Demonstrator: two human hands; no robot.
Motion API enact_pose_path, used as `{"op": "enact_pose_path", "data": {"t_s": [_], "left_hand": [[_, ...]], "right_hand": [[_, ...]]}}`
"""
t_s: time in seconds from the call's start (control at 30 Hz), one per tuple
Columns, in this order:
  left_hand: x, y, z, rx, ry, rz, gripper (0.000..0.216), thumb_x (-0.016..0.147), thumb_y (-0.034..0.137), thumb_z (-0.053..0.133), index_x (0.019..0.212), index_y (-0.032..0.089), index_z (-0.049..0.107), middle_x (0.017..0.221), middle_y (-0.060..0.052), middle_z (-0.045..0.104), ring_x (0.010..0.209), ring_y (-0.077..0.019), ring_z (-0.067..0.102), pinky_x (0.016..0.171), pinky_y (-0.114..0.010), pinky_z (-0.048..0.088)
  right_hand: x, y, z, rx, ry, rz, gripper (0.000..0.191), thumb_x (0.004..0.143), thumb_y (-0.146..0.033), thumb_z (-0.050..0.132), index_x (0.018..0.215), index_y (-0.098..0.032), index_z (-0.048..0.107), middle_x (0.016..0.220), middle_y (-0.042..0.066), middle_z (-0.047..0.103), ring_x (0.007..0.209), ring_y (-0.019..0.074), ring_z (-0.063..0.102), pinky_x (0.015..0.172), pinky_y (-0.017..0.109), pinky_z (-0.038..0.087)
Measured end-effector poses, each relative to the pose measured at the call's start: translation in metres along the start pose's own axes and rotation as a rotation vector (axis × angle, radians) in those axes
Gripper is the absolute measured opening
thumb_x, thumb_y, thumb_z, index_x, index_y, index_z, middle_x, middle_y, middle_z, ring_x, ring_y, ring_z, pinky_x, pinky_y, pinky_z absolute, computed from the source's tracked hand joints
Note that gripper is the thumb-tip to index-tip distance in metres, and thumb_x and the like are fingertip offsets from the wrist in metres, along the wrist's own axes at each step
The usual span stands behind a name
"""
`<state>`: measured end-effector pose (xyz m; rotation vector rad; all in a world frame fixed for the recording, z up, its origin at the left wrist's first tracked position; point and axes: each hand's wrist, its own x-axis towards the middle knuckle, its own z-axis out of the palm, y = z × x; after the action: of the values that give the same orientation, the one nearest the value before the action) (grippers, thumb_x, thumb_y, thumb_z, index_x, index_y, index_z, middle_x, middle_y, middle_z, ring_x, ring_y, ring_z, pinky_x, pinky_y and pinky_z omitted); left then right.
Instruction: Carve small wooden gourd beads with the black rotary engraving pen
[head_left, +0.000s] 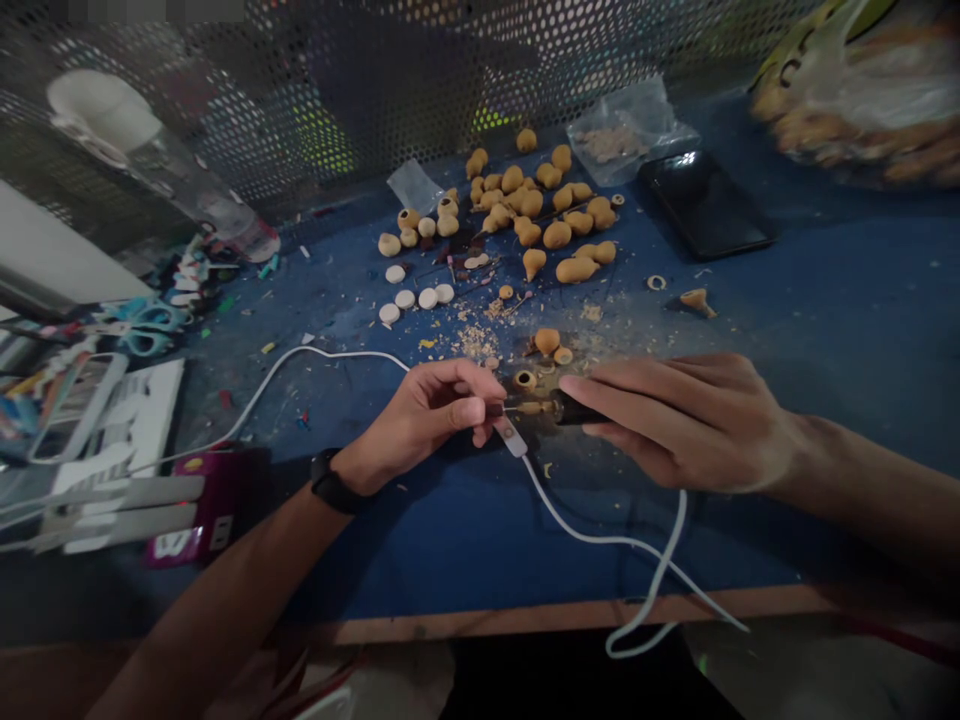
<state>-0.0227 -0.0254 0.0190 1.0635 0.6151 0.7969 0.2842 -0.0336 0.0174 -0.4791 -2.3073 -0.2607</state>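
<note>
Messy blue worktop [840, 350] aside, with dark tool [576, 408] held in right hand [679, 420] and cord switch [513, 438] pinched in left hand [429, 410], the thin tip [519, 407] should be kept steady.

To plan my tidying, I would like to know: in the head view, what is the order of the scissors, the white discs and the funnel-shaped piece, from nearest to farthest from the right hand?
1. Funnel-shaped piece: just beyond the right hand.
2. White discs: to its left, beyond the left hand.
3. Scissors: far left.
</note>
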Motion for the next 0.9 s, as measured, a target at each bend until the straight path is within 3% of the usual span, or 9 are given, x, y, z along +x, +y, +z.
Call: {"op": "enact_pose_path", "data": {"t_s": [0.33,0.9], "left_hand": [[-0.0006,0.0004,0.001,0.003,-0.017,-0.05,0.04,0.091,0.052,0.107,0.091,0.017,0.088,0.077,-0.004,0.084,0.058,-0.0104,0.075,0.061,-0.019,0.064],[-0.003,-0.001,0.0013,0.062,0.004,-0.011,0.043,0.094,0.057,0.103,0.095,0.017,0.089,0.078,-0.006,0.085,0.057,-0.0117,0.073,0.059,-0.021,0.063]], "right_hand": [[0.0002,-0.0008,-0.0003,0.012,-0.018,-0.014,0.03,0.118,-0.016,0.067,0.147,-0.012,0.072,0.114,0.008,0.09,0.092,0.0214,0.087,0.079,0.034,0.072],[-0.0015,-0.0011,0.0007,0.034,-0.007,0.041,0.048,0.115,-0.02,0.071,0.163,-0.022,0.067,0.119,0.006,0.091,0.093,0.0229,0.087,0.081,0.034,0.074]]}}
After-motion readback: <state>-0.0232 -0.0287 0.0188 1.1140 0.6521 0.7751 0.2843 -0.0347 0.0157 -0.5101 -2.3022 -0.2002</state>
